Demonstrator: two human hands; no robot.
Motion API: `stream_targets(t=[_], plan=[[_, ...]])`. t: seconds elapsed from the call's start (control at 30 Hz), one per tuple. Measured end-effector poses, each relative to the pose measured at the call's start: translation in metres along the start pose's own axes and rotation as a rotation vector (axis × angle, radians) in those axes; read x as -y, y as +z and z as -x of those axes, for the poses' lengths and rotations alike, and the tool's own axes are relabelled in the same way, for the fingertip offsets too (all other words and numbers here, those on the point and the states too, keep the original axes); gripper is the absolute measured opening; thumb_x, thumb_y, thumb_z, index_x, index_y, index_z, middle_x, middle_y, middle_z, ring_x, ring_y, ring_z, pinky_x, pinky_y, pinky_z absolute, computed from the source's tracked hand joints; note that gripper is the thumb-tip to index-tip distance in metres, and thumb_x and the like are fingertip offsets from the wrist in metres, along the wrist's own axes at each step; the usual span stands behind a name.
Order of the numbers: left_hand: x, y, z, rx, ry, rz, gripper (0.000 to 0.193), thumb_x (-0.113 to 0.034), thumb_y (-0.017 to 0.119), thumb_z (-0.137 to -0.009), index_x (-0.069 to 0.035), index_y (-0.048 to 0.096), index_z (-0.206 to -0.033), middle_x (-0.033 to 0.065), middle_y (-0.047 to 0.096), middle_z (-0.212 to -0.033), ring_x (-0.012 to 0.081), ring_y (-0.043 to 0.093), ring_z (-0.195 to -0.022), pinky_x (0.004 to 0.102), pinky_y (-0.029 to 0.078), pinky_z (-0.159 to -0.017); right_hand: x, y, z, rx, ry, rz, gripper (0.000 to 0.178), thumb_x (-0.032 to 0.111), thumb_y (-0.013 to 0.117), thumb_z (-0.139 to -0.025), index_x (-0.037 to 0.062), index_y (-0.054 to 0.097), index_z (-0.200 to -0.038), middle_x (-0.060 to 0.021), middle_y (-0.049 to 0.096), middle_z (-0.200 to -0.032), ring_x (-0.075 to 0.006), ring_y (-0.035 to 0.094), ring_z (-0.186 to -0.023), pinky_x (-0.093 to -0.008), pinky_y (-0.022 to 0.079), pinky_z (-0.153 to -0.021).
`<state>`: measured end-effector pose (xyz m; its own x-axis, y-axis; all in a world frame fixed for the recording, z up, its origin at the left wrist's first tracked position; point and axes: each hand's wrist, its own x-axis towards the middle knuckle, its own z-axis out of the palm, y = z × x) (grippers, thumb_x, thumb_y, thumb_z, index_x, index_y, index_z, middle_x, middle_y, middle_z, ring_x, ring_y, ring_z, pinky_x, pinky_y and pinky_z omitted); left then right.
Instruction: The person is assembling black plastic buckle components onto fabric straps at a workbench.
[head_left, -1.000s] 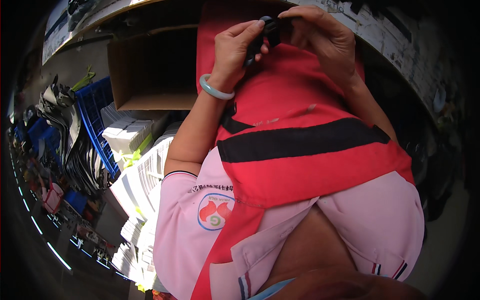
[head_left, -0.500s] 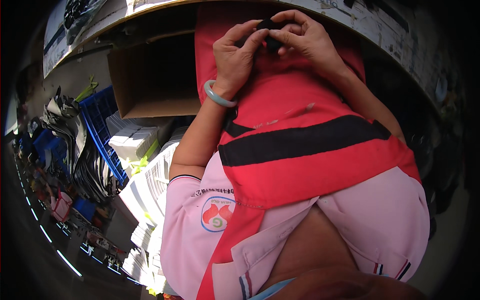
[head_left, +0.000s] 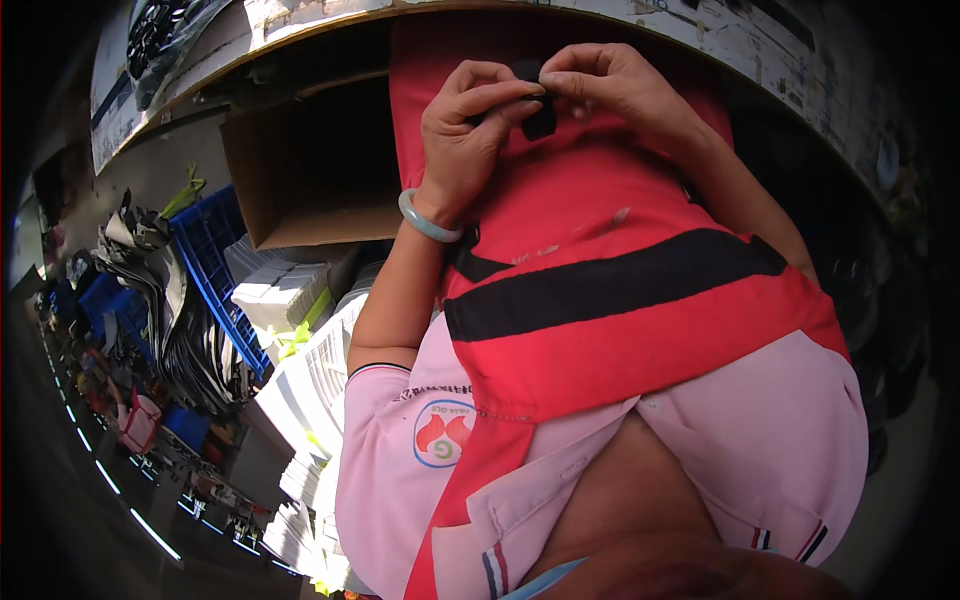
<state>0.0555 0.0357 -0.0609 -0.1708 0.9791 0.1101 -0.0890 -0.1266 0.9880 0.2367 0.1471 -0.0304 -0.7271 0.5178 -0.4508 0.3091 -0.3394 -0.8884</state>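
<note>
Left thumb and forefinger of the left hand (head_left: 465, 128) are pressed together on a small black piece (head_left: 541, 120), located over the upper, lap-covering part of the red apron (head_left: 600, 185). Thumb and forefinger of the right hand (head_left: 625, 90) meet at the same piece from the opposite side and appear to pinch its upper edge; the remaining right fingers are loosely curled. The step in hand is judged to be fine two-handed handling of this piece; the next move would call for a steady left pinch and a small, controlled action of the right fingertips.

A pale green bracelet (head_left: 428, 218) encircles the left wrist, at the apron's left border. Outward, left of the apron, lie an open cardboard box (head_left: 325, 228), a blue crate (head_left: 215, 270) and stacks of white sheets (head_left: 315, 365). A bench (head_left: 730, 45) curves past the apron's far end.

The fingertips cover much of the piece, so its full shape and any seam or fastening cannot be made out. The box's interior is in deep shadow, the space right of the apron is nearly black, and the bench is cut off above.
</note>
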Motion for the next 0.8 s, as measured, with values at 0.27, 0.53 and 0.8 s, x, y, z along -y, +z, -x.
stream_targets(t=[0.27, 0.53, 0.8], plan=[[-0.013, -0.001, 0.004, 0.072, 0.061, -0.102, 0.026, 0.012, 0.067, -0.077, -0.003, 0.073, -0.096, 0.0031, 0.057, -0.097, 0.0054, 0.055, -0.070, 0.0176, 0.043, -0.055, -0.006, 0.007, -0.001, -0.150, -0.239, 0.049, 0.018, 0.018, 0.065, -0.091, 0.0008, 0.066, -0.097, -0.0008, 0.064, -0.087, -0.0065, 0.059, -0.083, -0.0218, 0.048, -0.077], [-0.021, 0.000, 0.009, 0.086, -0.077, -0.066, 0.020, 0.012, 0.067, -0.078, 0.000, 0.072, -0.093, 0.0032, 0.055, -0.095, 0.0064, 0.056, -0.070, 0.0180, 0.043, -0.056, -0.011, 0.011, -0.007, -0.188, -0.249, -0.040, 0.016, 0.011, 0.069, -0.086, 0.0025, 0.059, -0.095, -0.0014, 0.064, -0.085, -0.0071, 0.060, -0.080, -0.0214, 0.050, -0.071], [-0.055, -0.086, 0.045, -0.232, -0.356, -0.175, 0.019, 0.002, 0.064, -0.086, 0.001, 0.068, -0.105, 0.0044, 0.061, -0.092, 0.0052, 0.054, -0.061, 0.0164, 0.037, -0.046, 0.003, 0.019, -0.008, 0.075, -0.030, 0.002, 0.024, 0.015, 0.067, -0.089, 0.0015, 0.057, -0.106, -0.0021, 0.063, -0.087, -0.0071, 0.058, -0.078, -0.0216, 0.048, -0.075]])
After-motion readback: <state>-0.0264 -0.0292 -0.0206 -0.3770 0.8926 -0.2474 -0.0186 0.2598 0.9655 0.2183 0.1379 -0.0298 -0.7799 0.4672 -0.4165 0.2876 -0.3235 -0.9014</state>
